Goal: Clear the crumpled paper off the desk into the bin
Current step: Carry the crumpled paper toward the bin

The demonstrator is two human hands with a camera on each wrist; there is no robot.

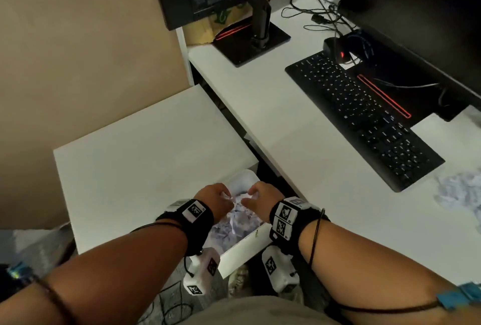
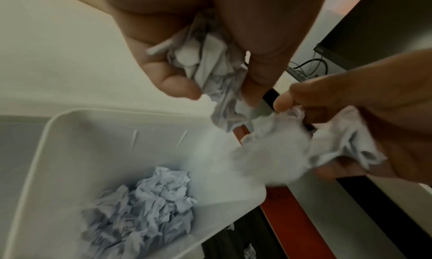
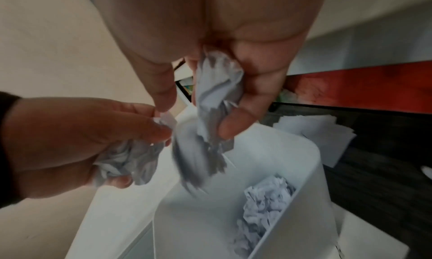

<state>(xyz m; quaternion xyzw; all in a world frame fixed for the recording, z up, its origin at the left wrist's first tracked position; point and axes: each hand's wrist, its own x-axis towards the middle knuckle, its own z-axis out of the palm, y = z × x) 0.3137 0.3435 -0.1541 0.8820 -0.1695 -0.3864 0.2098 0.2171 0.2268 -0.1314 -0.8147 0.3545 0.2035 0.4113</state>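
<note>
Each bare forearm carries a black fabric wrist strap with white square-coded marker tiles, a white boxed camera unit beneath, and thin dark cables to blue clips

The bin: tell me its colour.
White; the bin shows best in the left wrist view.

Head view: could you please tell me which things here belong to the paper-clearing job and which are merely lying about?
Part of the job:
- white plastic bin
- crumpled white paper in left hand and right hand
- crumpled white paper left on desk

Just lying about:
- black keyboard
- black monitor stand
</note>
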